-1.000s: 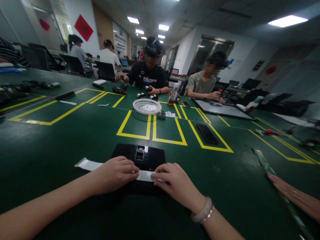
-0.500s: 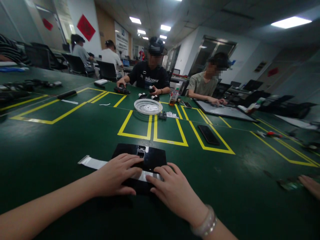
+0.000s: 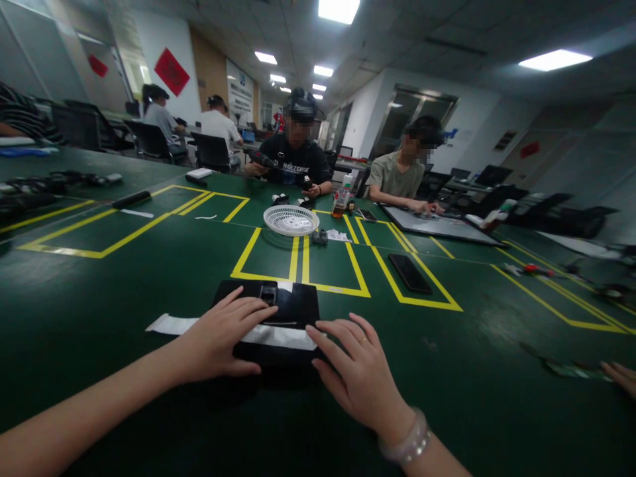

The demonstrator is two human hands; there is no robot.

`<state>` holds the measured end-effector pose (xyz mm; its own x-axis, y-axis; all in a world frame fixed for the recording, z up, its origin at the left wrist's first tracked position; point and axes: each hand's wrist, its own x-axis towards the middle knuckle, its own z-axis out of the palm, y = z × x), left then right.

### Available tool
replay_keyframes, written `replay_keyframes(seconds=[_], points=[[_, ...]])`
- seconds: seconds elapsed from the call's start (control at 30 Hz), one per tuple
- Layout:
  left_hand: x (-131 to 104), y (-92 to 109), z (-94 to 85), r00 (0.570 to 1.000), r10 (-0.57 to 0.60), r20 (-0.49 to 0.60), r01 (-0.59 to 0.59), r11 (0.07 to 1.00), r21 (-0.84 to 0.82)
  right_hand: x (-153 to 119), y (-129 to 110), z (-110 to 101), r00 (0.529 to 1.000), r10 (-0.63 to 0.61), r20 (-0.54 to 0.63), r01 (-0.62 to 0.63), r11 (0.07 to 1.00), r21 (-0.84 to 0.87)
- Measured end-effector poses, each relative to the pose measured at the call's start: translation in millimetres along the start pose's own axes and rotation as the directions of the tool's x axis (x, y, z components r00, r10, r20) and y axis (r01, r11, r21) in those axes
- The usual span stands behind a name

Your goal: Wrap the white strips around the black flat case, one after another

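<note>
A glossy black panel (image 3: 295,303) with a small square recess near its far edge lies on the green table in front of me. Across it runs a white strip (image 3: 278,336), whose left end sticks out beyond the panel onto the table. My left hand (image 3: 226,334) rests on the strip and the panel's left part, fingers spread. At the strip's right end, my right hand (image 3: 350,361) has its fingers apart, the index fingertip at or just over the strip. What lies under my left palm is hidden.
Beyond the panel are a round white basket (image 3: 291,220), a small dark part (image 3: 319,237), a bottle (image 3: 340,201) and a black phone (image 3: 410,272). Two people sit across the table, one holding a drill (image 3: 261,158). Another person's hand (image 3: 619,376) shows at the right edge.
My right hand has moved slightly right, off the strip's middle, baring more of it. My left hand, the panel and the strip appear slightly further left. The person opposite has raised the drill.
</note>
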<state>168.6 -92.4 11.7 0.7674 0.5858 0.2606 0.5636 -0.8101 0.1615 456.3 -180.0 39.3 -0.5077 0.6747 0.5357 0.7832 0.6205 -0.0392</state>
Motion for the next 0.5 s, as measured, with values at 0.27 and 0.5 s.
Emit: replay_keyframes(seconds=[0.27,0.5], points=[[-23.7,-80.4,-52.1,0.898,-0.42,-0.133,0.439,0.877,0.196,-0.4,4.6,3.5,0.998,0.059,0.023,-0.06,0.998,0.026],[-85.9,-157.1,-83.4,0.556,-0.814,-0.169,0.816,0.496,0.299,-0.6,7.3,8.0,0.989,0.143,0.035,-0.146,0.986,0.084]])
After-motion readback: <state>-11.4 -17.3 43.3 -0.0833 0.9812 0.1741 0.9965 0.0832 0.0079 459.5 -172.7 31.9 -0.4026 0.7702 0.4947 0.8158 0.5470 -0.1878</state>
